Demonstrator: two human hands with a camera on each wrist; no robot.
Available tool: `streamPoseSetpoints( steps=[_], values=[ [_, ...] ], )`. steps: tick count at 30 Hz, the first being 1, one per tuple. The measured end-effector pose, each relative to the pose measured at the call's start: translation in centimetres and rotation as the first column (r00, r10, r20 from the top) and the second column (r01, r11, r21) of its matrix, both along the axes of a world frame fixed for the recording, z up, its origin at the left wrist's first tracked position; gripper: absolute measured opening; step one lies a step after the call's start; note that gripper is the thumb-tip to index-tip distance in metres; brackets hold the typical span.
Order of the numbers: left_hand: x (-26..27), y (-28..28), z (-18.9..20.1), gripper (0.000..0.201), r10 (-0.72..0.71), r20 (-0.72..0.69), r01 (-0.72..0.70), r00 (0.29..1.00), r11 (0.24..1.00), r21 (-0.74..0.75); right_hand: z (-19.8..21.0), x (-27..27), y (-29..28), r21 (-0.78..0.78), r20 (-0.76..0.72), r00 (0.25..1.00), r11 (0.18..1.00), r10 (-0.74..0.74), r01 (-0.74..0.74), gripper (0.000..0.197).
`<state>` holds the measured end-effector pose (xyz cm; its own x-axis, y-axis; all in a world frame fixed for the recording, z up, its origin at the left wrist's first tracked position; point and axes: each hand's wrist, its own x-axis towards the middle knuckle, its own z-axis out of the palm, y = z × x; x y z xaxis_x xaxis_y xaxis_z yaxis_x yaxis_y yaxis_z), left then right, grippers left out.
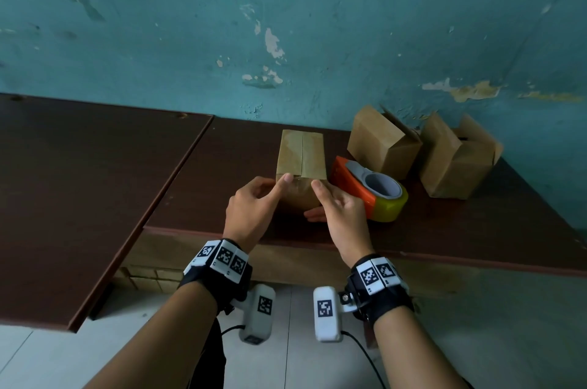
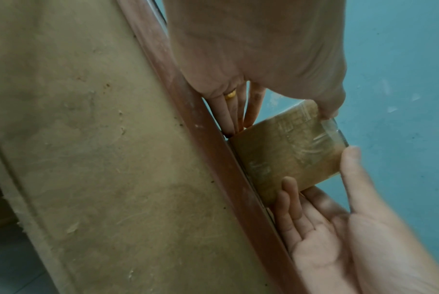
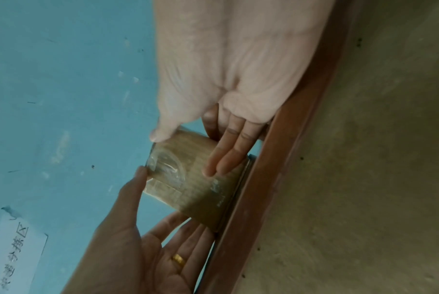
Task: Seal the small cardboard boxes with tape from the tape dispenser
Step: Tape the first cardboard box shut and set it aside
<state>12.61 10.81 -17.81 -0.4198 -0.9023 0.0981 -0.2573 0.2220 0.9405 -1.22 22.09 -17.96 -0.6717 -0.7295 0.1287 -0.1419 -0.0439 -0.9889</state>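
Head view showed the small brown cardboard box (image 1: 301,160) lying on the dark brown table (image 1: 222,147), long axis toward twelve o'clock. Left hand (image 1: 251,207) and right hand (image 1: 340,210) pressed clear tape (image 2: 311,139) onto its near end with straight fingers, grasping nothing. Orange tape dispenser (image 1: 365,188) stood at three o'clock, nearer the right hand.

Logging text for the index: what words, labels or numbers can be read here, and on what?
"快递分拣区": white paper sign on the wall; first character partly cut off, uncertain.
Tiny print beside the wristband markers: too small to read.
Faint print on the box: blurred.
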Motion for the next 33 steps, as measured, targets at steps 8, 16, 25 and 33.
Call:
streamPoseSetpoints(
  steps=[8, 16, 25, 33],
  values=[
    [0.3, -0.6, -0.8, 0.062, -0.016, 0.046, 0.02, 0.999, 0.995, -0.102, -0.4, -0.1, -0.1, 0.002, -0.01, 1.0, 1.0, 0.011, -0.011, 0.043],
    [-0.1, 0.1, -0.2, 0.075, -0.006, 0.033, 0.006, 0.999, 1.0, 0.009, 0.1, 0.3, 0.1, -0.021, 0.031, 0.999, 1.0, 0.012, -0.012, 0.034],
    [-1.1, -0.2, -0.8, 0.079, 0.084, 0.134, -0.07, 0.987, 0.992, -0.1, -0.4, 0.7, -0.8, 0.004, -0.073, 0.992, 0.995, -0.103, 0.104, 0.048],
    [-0.8, -0.4, -1.4, 0.07, 0.079, 0.157, -0.046, 0.984, 0.978, -0.204, -0.6, 0.2, -0.6, 0.016, -0.056, 0.997, 0.999, -0.051, 0.052, 0.044]
  ],
)
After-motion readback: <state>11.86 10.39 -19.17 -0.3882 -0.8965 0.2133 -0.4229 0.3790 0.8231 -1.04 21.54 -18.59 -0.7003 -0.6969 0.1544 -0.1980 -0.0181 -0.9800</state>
